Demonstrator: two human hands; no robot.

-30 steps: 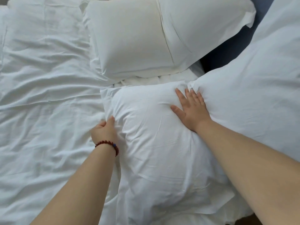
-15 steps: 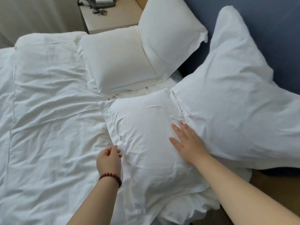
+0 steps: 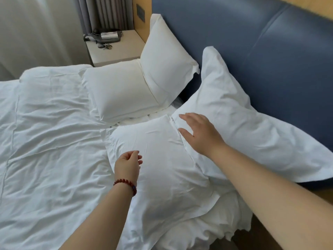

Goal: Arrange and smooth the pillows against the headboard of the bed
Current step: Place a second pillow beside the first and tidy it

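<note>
- Head view: the right hand's fingers [image 3: 187, 117] are straight and slightly spread, holding nothing. The left hand's fingers [image 3: 134, 154] are loosely curled, thumb near the fingertips, with nothing between them.
- The right hand [image 3: 200, 135] lies palm down over the seam where the near flat pillow [image 3: 162, 177] meets the leaning pillow [image 3: 248, 127]. Whether it presses the cloth or hovers just above it, I cannot tell.
- The left hand [image 3: 128, 166] is over the left part of the near flat pillow, with a red bead bracelet [image 3: 126, 183] on its wrist.
- The leaning pillow slumps against the blue headboard [image 3: 270, 51] on the right, one corner pointing up.
- Farther off, a second flat pillow [image 3: 119, 92] lies on the bed. Just beside it an upright pillow [image 3: 165, 58] stands against the far end of the headboard.
- A wrinkled white duvet [image 3: 45, 141] covers the left of the bed.
- At the far end a nightstand [image 3: 117, 53] carries a telephone [image 3: 104, 36] and keys [image 3: 105, 46], with a curtain [image 3: 36, 33] to its left.
</note>
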